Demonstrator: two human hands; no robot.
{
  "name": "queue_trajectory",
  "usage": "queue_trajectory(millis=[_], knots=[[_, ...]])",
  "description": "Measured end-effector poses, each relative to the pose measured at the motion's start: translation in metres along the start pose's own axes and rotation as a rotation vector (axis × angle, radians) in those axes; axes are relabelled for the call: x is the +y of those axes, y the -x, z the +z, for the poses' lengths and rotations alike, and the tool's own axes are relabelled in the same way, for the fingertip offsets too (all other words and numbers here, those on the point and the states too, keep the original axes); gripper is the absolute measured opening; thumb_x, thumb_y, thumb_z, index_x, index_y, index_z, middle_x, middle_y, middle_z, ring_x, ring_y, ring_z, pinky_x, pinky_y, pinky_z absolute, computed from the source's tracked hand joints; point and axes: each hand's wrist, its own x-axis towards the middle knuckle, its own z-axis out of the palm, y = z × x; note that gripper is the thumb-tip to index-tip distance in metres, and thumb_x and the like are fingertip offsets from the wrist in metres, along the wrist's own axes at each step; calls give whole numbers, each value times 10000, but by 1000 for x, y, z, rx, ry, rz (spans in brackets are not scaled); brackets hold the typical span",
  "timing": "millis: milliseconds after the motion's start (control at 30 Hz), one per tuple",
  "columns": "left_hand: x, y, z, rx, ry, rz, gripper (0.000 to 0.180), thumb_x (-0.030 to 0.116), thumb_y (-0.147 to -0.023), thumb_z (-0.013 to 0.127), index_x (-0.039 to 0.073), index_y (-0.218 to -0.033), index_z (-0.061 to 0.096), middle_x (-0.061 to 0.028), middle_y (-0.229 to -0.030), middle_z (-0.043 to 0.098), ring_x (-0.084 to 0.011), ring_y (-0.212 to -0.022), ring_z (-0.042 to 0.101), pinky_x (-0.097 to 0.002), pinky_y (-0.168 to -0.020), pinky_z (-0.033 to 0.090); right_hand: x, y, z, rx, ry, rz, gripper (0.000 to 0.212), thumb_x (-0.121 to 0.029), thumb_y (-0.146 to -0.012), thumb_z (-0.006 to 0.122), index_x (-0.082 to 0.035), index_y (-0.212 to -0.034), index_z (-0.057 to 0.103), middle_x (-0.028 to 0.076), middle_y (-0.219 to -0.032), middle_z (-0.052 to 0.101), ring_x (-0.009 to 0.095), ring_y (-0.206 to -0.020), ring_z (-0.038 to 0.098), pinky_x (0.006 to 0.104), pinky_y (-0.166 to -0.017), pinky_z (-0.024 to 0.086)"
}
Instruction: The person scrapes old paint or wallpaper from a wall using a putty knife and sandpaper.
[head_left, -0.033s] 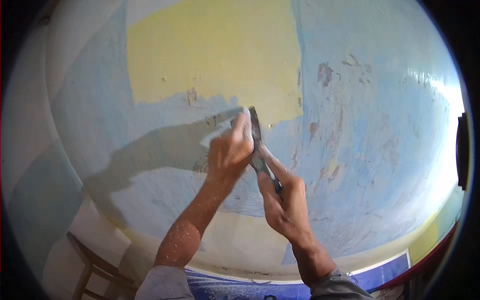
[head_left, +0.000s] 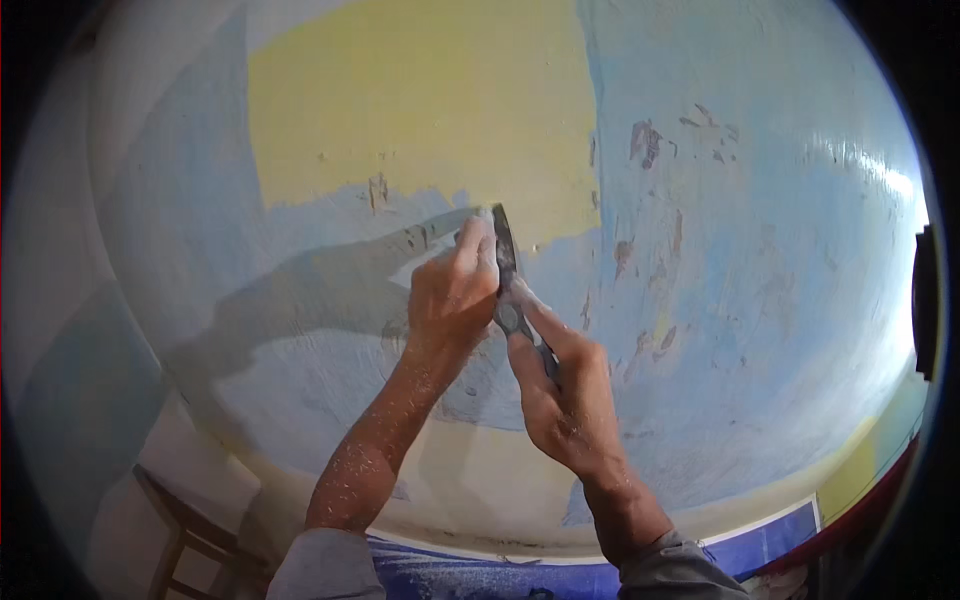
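Observation:
A scraper with a dark blade and dark handle (head_left: 510, 318) is held tilted against the wall. My right hand (head_left: 570, 395) is closed around its handle, with the index finger stretched along it. My left hand (head_left: 455, 295) is closed at the blade (head_left: 505, 238), its fingers pressing beside the upper end. Whitish dust coats the left fingertips, and pale flecks dot my left forearm. The blade's tip meets the lower edge of a yellow paint patch (head_left: 420, 110), where it borders worn pale-blue paint (head_left: 680, 300). The exact contact under the left fingers is hidden.
Brownish chipped spots (head_left: 648, 145) mark the wall on the right. A wooden chair (head_left: 195, 530) stands at the lower left. Below the wall lies a blue sheet (head_left: 480, 580) strewn with pale debris. A dark object (head_left: 924, 303) sits at the right edge.
The whole view has shifted slightly, so the wall appears a little farther left and up. Both hands and the scraper stay at nearly the same place on the wall.

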Motion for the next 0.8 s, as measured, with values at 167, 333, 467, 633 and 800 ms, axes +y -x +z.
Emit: queue_trajectory(millis=[167,333,467,633,800], knots=[[7,24,8,66,-65,20,347,52,-851,627,-98,-1162,587,-138,-965,580,-278,-678,689,-347,-548,560,4,23,5,-13,0,75,472,10,-899,515,118,-1359,499,265,-664,575,295,-543,603,389,-587,472],[-2,2,-5,-9,5,-33,374,40,-837,639,-110,-1174,579,-129,-964,611,-258,-687,706,-340,-582,586,-11,2,4,-56,47,95,474,-4,-899,509,122,-1356,497,302,-699,591,380,-581,619,397,-617,489],[2,17,11,40,-78,32,369,26,-834,638,-96,-1177,574,-139,-934,595,-288,-692,697,-334,-582,577,15,10,11,77,45,-97,454,-34,-920,520,100,-1353,514,275,-693,580,282,-595,549,396,-595,463],[-14,-5,-10,-35,-111,-30,404,-12,-802,650,-93,-1193,590,-140,-1008,599,-273,-729,708,-327,-582,578,-24,-15,10,-33,59,34,477,7,-893,510,140,-1351,489,319,-733,603,420,-613,633,425,-629,492],[-23,7,-2,7,-81,29,451,39,-837,632,-96,-1263,577,-156,-1049,617,-276,-712,715,-328,-620,592,-17,-7,18,-24,45,50,448,9,-903,508,153,-1326,498,302,-720,602,398,-607,638,437,-599,472]])
